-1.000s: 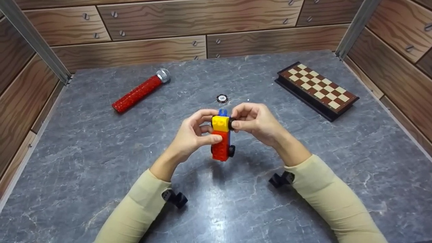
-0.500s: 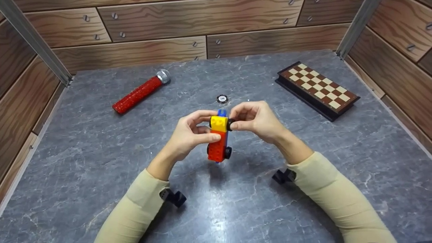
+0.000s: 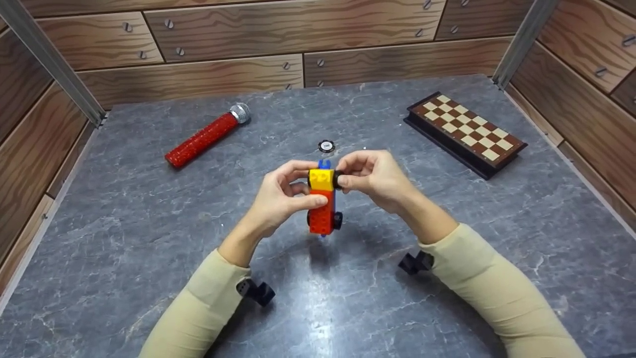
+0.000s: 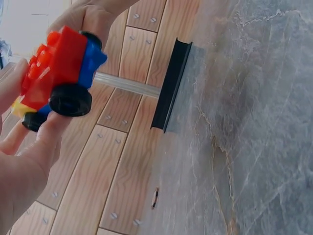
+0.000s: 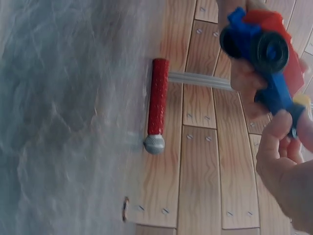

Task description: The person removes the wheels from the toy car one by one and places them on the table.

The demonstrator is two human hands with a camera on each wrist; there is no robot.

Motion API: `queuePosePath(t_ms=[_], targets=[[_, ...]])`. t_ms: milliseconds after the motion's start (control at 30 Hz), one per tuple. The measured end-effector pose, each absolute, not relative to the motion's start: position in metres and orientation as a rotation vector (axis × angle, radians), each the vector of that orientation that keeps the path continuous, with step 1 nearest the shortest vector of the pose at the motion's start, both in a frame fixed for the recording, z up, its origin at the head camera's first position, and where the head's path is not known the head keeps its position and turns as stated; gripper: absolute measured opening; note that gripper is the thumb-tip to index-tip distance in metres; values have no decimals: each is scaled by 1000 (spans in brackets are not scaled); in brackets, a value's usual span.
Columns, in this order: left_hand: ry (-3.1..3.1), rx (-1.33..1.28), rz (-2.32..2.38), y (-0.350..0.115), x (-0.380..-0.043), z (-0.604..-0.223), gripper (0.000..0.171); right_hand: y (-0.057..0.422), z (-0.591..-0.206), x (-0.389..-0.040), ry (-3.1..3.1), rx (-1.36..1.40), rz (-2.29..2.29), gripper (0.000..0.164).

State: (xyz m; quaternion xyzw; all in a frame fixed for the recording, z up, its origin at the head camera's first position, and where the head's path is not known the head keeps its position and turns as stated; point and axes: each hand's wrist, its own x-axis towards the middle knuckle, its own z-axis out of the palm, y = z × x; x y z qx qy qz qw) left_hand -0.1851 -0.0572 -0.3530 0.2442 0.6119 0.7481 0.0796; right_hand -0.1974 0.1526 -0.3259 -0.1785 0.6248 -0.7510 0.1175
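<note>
A toy car (image 3: 321, 211) of red and yellow bricks on a blue base with black wheels is held above the table, its yellow end away from me. My left hand (image 3: 278, 199) grips it from the left, thumb on the red brick and fingers around the far side. At the yellow end, my right hand (image 3: 377, 179) pinches the black wheel on the right between thumb and fingers. The left wrist view shows the red bricks (image 4: 63, 58) and a near wheel (image 4: 71, 100). In the right wrist view the blue base (image 5: 276, 88) faces the camera.
A red glittery microphone (image 3: 206, 136) lies at the back left of the grey table (image 3: 124, 238). A poker chip (image 3: 326, 145) lies just beyond the hands. The chessboard box (image 3: 467, 132) is at the back right. Wood-patterned walls (image 3: 223, 35) enclose the back and sides.
The toy car and both hands have shifted slightly left, then a little up in view. The holds of both hands stay the same.
</note>
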Motion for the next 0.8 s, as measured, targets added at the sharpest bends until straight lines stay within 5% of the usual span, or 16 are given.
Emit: queuePosePath(t_ms=[233,800], targets=[[1842,643,2239,-56,-186,-356,52,148,-335,-196,1902,-463,-2217,21],[1887,614,2226,-61,-189,-353,55,152,-338,-199,2421,-1151,-1891,15]])
